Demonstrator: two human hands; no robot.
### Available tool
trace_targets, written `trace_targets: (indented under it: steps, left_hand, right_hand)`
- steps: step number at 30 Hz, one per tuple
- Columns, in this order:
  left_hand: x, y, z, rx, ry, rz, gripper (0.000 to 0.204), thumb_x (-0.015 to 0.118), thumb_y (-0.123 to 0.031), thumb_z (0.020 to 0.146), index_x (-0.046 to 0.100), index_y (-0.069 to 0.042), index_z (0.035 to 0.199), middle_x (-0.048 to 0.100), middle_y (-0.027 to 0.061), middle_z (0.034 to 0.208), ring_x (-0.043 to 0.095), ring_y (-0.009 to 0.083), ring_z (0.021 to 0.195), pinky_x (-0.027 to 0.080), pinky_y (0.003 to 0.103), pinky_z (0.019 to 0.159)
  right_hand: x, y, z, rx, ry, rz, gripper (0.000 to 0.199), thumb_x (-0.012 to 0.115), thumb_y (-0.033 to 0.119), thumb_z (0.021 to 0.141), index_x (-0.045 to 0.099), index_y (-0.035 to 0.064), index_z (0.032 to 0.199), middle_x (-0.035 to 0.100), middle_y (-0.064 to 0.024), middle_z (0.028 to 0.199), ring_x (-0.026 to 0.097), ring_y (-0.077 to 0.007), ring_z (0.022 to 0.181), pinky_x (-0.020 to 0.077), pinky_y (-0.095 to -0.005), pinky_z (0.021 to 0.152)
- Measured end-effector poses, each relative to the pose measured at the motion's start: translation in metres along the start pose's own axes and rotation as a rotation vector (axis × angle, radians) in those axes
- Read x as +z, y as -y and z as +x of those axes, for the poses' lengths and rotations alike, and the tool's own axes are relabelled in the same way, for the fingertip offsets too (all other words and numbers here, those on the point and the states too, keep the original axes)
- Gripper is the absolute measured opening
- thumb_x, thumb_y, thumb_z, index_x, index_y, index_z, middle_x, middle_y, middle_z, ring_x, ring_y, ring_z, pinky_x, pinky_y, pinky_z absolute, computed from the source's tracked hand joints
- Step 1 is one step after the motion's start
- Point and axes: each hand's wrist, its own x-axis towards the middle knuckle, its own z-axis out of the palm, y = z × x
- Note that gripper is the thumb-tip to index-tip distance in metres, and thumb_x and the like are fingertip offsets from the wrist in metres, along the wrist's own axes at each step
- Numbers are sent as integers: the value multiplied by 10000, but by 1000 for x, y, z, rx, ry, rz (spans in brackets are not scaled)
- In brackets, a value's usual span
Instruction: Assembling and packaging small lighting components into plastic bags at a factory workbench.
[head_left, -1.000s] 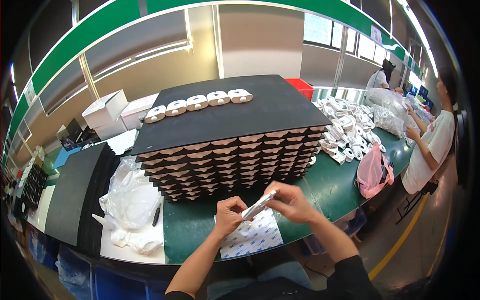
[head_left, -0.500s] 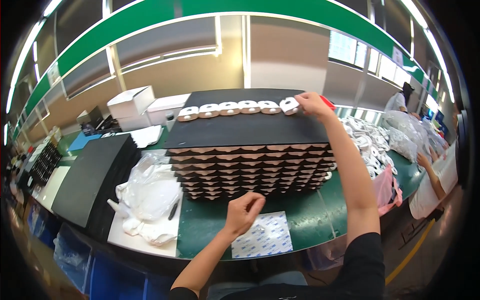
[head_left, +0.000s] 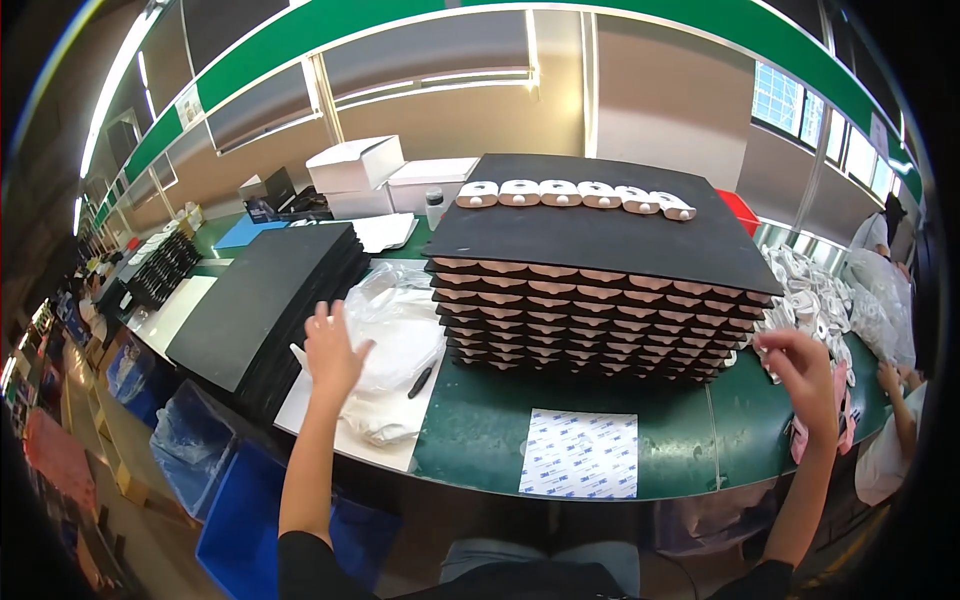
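The left hand is up in the air over a heap of clear plastic bags, fingers spread wide and holding nothing. The bags sit on a white sheet at the left end of the green counter, with a black pen lying at their edge.

The right hand is out at the far right, next to the corner of the big stack of trays. Its fingers are curled in over the pile of small white parts there. I can't tell if it's actually pinching one, since the back of the hand blocks the view.

The stack is layers of tan scalloped trays with a black sheet on top, and a row of six white parts sits along its back edge. What's inside the lower trays is hidden.

In front of the stack, near the counter's front edge, lies a white rectangular sticker sheet with a small blue print too tiny to make out. To the left is a pile of black foam sheets, behind it white boxes, and under the counter blue bins. Another person's arm is cut off at the right rim.
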Motion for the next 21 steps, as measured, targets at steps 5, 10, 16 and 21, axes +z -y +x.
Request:
trace_targets:
  steps: [5,10,16,21]
  left_hand:
    - [86,52,22,-30,131,5,476,599,-146,752,429,-27,1180,566,201,970,552,365,901,447,440,754]
    - [34,106,62,-106,-424,-396,268,443,-64,800,546,14,1034,560,172,1031,518,326,972,377,376,892]
    - [-115,-26,46,110,-1126,-504,277,503,-216,889,589,22,1001,607,133,756,596,226,742,499,319,635]
    - [-126,-206,-40,477,-1056,-418,203,532,-161,872,598,-25,1007,573,129,955,537,309,938,435,403,811]
  right_hand:
    - [-5,-9,-64,142,-58,139,224,534,-52,762,590,-27,978,620,-67,841,581,-121,787,456,-234,712]
    - [-25,-2,-88,71,-114,18,184,558,-21,794,604,-20,972,628,-80,846,597,-129,781,467,-242,703]
    - [-51,1,-142,-60,-386,277,200,547,-2,824,584,-16,1020,617,-82,873,574,-99,800,452,-211,721]
    - [-26,1,-148,-219,-274,389,864,697,394,723,204,62,1350,343,-161,1299,481,-204,1021,426,-335,803]
